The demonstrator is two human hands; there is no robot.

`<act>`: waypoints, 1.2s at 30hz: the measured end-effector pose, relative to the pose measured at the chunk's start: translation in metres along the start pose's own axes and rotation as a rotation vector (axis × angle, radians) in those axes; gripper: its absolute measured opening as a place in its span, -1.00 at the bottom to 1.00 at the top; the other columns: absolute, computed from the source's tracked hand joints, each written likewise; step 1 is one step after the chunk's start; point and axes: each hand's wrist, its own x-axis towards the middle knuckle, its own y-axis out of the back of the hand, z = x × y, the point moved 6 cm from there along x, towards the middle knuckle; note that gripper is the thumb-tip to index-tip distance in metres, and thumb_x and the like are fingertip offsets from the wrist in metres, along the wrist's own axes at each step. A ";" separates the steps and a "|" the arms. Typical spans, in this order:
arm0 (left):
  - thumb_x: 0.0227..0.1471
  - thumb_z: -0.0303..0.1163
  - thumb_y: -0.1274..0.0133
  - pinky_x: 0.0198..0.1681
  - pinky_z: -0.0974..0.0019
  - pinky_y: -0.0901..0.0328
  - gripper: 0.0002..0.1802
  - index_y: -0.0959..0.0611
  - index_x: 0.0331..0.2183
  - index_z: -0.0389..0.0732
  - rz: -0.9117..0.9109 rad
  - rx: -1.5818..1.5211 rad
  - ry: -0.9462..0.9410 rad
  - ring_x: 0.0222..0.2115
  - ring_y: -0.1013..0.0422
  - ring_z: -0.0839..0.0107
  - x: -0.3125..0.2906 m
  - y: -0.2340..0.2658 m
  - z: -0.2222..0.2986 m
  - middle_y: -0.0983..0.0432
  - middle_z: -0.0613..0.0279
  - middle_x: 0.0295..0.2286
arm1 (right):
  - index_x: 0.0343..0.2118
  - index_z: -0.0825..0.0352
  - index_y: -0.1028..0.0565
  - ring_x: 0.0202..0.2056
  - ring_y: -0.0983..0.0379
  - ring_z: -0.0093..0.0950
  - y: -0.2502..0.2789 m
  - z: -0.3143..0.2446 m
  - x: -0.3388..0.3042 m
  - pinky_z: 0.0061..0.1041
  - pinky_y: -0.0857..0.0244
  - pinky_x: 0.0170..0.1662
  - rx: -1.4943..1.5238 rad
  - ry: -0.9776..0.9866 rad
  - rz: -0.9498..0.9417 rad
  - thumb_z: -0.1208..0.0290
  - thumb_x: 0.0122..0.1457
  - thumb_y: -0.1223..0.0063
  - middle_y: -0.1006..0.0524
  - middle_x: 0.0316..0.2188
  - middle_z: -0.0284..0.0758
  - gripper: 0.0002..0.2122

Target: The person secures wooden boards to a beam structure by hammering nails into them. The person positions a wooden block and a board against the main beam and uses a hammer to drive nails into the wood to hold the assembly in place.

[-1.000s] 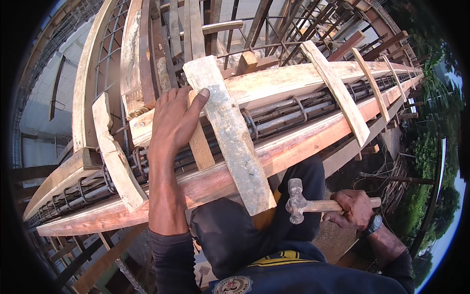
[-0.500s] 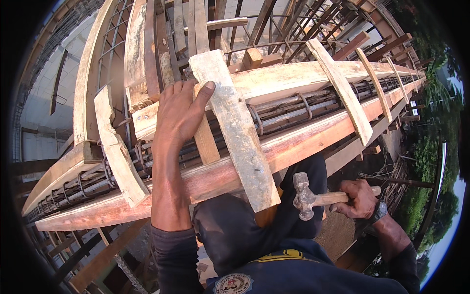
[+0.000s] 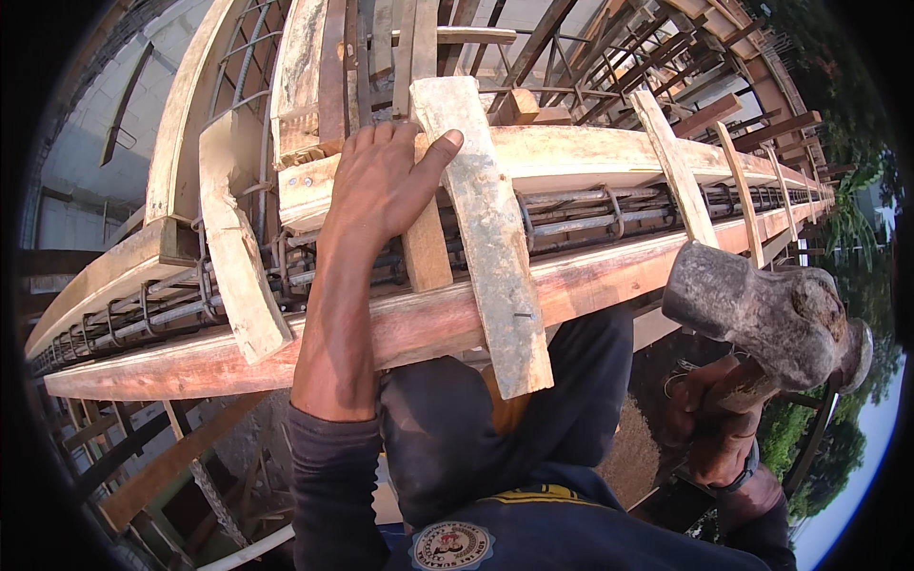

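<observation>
The board (image 3: 490, 228) is laid across the beams (image 3: 609, 273) under the wide-spread thumb of the left hand (image 3: 379, 186), its nail (image 3: 523, 315) below the fingers seemingly part-driven, the hammer (image 3: 762, 319) gripped by the right hand (image 3: 716, 440).

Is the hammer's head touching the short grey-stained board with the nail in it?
Apart. In the head view, the hammer head is well right of the grey-stained board, with the reddish beam visible between them.
</observation>
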 end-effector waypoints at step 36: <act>0.27 0.21 0.22 0.24 0.06 -0.08 -0.20 -0.49 0.11 -0.37 0.009 0.034 -0.027 0.06 -0.28 0.07 0.003 -0.005 -0.005 -0.44 -0.08 -0.06 | -0.31 0.35 -0.41 -0.71 -0.16 -0.66 -0.011 0.024 0.022 -0.64 -0.06 -0.65 0.104 -0.488 -0.295 -0.22 0.38 0.33 -0.31 -0.67 -0.42 -0.40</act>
